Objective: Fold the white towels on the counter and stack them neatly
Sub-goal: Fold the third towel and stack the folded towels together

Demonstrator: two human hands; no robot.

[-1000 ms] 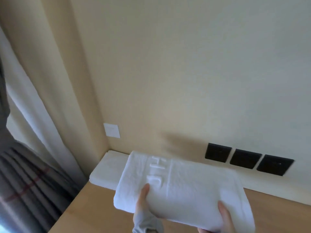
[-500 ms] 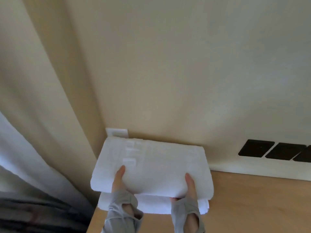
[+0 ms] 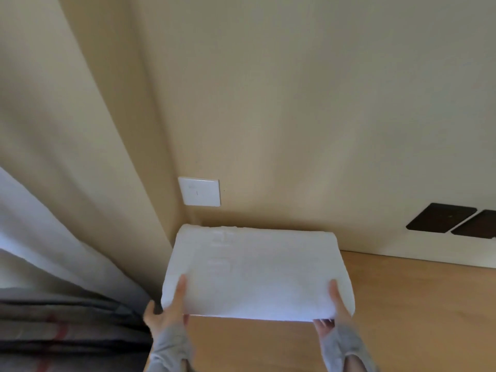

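Folded towel (image 3: 257,269) in the table's (image 3: 402,318) far-left corner
The left hand (image 3: 167,310) and right hand (image 3: 334,310) pinch its near edge, thumbs on top; pulling the fingers out carelessly could drag layers loose and skew it.

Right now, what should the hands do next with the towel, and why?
Probably lower the near edge and let go. The left hand and right hand both pinch the towel at its near edge, thumbs on top. Its far edge already sits against the wall in the counter corner, so it looks placed.
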